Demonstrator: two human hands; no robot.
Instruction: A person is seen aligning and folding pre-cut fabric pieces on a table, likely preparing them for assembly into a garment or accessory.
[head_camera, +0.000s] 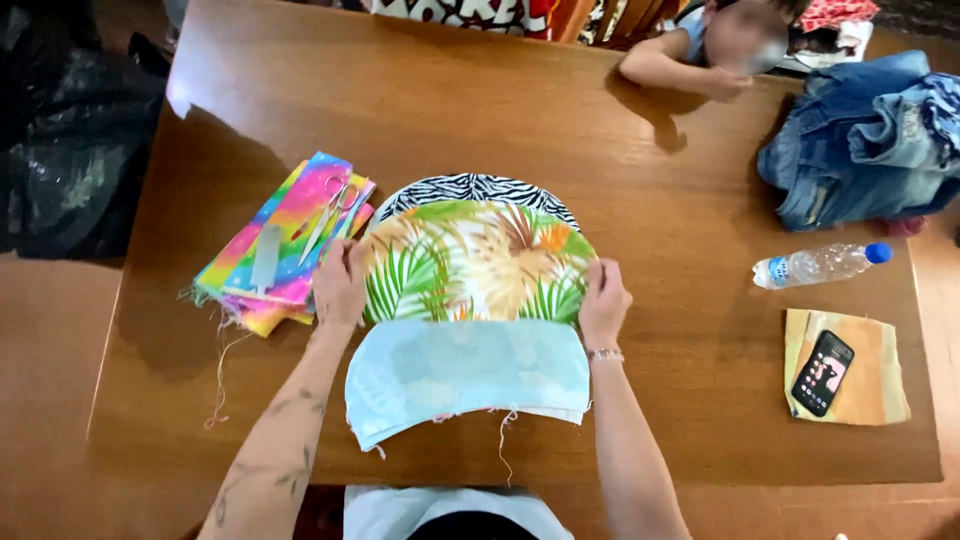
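Your left hand (340, 283) & right hand (603, 301) each pinch a side of the round leaf-print fabric (475, 262), folded back over its pale blue underside (467, 372), mid-table near the front edge. Zebra-print piece (474, 187) lies under it. Rainbow fabric stack (285, 240) w/ scissors (328, 215) just left; bottle (820, 265), phone (822, 372) by the right edge.

brown wooden table (480, 120), round fabric pieces (470, 260) in the middle, rainbow cloth stack (275, 250) left, water bottle (820, 265), folded jeans (860, 140), phone (822, 372) on orange cloth (880, 385) right
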